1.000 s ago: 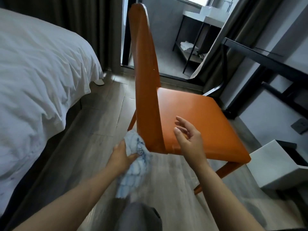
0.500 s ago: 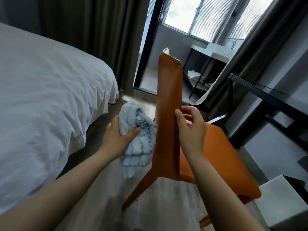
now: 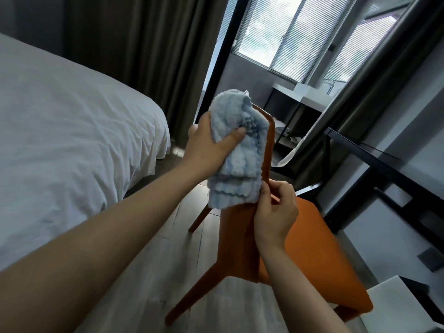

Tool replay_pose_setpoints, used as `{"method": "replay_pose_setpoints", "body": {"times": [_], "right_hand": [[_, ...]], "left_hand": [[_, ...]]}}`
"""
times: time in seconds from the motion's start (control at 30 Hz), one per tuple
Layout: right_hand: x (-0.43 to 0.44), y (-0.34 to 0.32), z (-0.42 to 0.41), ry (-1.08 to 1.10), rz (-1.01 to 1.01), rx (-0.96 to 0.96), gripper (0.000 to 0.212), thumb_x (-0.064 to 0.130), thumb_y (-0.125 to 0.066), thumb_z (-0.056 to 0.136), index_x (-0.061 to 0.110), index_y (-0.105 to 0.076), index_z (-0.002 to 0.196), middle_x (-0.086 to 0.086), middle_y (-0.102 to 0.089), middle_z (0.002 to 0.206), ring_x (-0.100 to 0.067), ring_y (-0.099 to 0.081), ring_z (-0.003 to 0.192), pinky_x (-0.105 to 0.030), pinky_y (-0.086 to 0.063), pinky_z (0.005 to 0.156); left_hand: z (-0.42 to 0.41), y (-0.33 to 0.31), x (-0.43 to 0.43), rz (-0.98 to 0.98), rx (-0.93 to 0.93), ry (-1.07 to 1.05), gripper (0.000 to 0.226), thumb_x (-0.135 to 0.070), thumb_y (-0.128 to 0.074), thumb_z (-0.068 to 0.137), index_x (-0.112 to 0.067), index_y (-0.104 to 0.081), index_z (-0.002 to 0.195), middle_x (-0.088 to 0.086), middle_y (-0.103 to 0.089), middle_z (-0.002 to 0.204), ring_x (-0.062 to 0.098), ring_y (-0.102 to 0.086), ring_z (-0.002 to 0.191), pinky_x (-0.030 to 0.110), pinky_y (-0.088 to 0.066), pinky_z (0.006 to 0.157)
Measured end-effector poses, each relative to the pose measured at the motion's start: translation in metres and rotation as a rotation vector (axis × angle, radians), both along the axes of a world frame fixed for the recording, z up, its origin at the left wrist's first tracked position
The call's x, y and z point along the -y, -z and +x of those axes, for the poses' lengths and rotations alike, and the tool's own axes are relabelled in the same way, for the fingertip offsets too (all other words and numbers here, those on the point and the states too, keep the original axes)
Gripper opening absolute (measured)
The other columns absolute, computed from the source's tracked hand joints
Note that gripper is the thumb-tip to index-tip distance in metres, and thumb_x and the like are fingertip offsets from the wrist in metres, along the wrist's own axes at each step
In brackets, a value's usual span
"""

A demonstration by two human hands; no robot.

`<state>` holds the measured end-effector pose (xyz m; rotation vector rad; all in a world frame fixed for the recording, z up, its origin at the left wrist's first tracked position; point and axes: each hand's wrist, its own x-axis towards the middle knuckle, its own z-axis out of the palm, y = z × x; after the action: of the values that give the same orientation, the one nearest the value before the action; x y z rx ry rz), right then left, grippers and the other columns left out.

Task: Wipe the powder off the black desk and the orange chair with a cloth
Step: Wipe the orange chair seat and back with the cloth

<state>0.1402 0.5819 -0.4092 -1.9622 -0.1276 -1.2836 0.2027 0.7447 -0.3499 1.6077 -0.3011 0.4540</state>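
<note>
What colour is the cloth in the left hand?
Pale blue, with faint darker bands near its lower edge. The cloth shows in the head view.

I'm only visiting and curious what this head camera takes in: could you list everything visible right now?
Fluffy light-blue cloth: one, pale blue, against the top of the chair's backrest.
Orange chair with slanted legs: one, orange, centre, on the floor.
Black desk: one, black, right side.
White-sheeted bed: one, white, left.
Dark curtains: two sets, grey-brown, behind the bed and at right.
Slatted window blinds: several, pale, at the back.
White box: one, white, lower right corner.
Wood-plank floor: grey-brown, underfoot.
Left hand: one, holds the cloth.
Right hand: one, grips the backrest's edge.
</note>
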Motion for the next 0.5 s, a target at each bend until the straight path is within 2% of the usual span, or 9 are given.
{"method": "replay_pose_setpoints", "body": {"times": [0.07,0.13,0.23,0.3,0.4,0.5], "right_hand": [[0.001,0.002,0.001,-0.004,0.006,-0.012,0.01,0.007,-0.062,0.09,0.014,-0.058,0.083,0.002,-0.059,0.08,-0.013,-0.056,0.077,-0.016,-0.043,0.067],[0.003,0.003,0.001,-0.018,0.017,-0.022,0.007,0.008,-0.06,0.088,0.011,-0.058,0.083,0.001,-0.058,0.08,-0.015,-0.056,0.076,-0.018,-0.044,0.065],[0.004,0.003,0.002,-0.022,0.007,-0.013,0.006,0.01,-0.061,0.09,0.01,-0.059,0.085,0.001,-0.059,0.081,-0.014,-0.056,0.077,-0.019,-0.045,0.066],[0.004,0.002,0.002,-0.021,-0.003,-0.007,0.007,0.006,-0.063,0.091,0.01,-0.061,0.085,0.002,-0.06,0.081,-0.014,-0.058,0.079,-0.021,-0.047,0.067],[0.006,0.002,0.002,-0.029,-0.009,-0.003,0.007,0.008,-0.064,0.092,0.01,-0.062,0.085,0.002,-0.061,0.082,-0.015,-0.059,0.08,-0.02,-0.046,0.068],[0.007,0.002,0.002,-0.032,-0.016,0.013,0.007,0.01,-0.065,0.092,0.01,-0.063,0.086,0.001,-0.062,0.082,-0.014,-0.06,0.08,-0.015,-0.045,0.069]], "left_hand": [[-0.005,-0.007,0.018,0.011,-0.046,0.034,0.074,-0.078,-0.048,0.077,-0.031,-0.042,0.134,0.0,-0.049,0.126,0.019,-0.051,0.117,0.034,-0.041,0.099],[-0.007,-0.006,0.036,-0.03,-0.09,0.06,0.08,-0.085,-0.034,0.075,-0.033,-0.041,0.136,0.006,-0.047,0.129,0.022,-0.048,0.117,0.031,-0.036,0.097],[0.0,0.004,0.049,-0.084,-0.124,0.057,0.075,-0.08,-0.041,0.078,-0.033,-0.039,0.137,0.006,-0.044,0.126,0.019,-0.051,0.106,0.031,-0.041,0.093],[0.01,0.012,0.049,-0.1,-0.153,0.058,0.078,-0.081,-0.047,0.075,-0.032,-0.041,0.135,0.005,-0.048,0.125,0.018,-0.056,0.104,0.037,-0.048,0.095],[0.025,0.027,0.047,-0.064,-0.193,0.073,0.091,-0.09,-0.043,0.061,-0.032,-0.044,0.132,0.005,-0.055,0.126,0.022,-0.058,0.111,0.045,-0.047,0.099],[0.034,0.052,0.047,-0.039,-0.276,0.099,0.093,-0.092,-0.043,0.06,-0.035,-0.044,0.134,0.0,-0.057,0.127,0.023,-0.053,0.119,0.048,-0.043,0.103]]}}
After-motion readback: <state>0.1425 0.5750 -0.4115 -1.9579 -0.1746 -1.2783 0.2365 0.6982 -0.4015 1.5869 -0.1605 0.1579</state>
